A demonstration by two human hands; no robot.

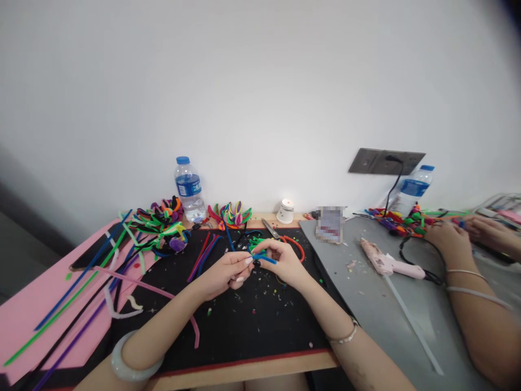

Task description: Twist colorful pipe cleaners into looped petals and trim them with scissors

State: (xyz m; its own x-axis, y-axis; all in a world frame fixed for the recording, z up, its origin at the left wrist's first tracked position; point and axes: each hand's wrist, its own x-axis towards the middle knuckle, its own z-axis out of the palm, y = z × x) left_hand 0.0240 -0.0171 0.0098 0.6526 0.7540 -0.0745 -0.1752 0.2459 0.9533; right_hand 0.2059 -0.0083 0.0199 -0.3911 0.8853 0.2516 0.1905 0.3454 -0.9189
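Note:
My left hand point(230, 272) and my right hand point(283, 263) meet above the black mat point(244, 336), both with fingers pinched. Between them runs a blue pipe cleaner point(264, 259), and one blue length sticks up past my left fingertips. A small black piece sits at the pinch, too small to name. Just behind my fingers lies a clump of green pipe cleaner pieces point(257, 244). Scissors point(271, 228) rest beyond my right hand, beside a curved orange pipe cleaner point(296, 247). Red, purple and blue pipe cleaners point(205, 255) lie left of my left hand.
Long pipe cleaners point(73, 301) cover a pink sheet point(24, 336) at left, near a phone point(95, 255). Bottles point(189, 190) stand by the wall. A pink glue gun point(386, 263) lies on the grey table point(366, 315). At right are a co-worker's hands point(450, 241).

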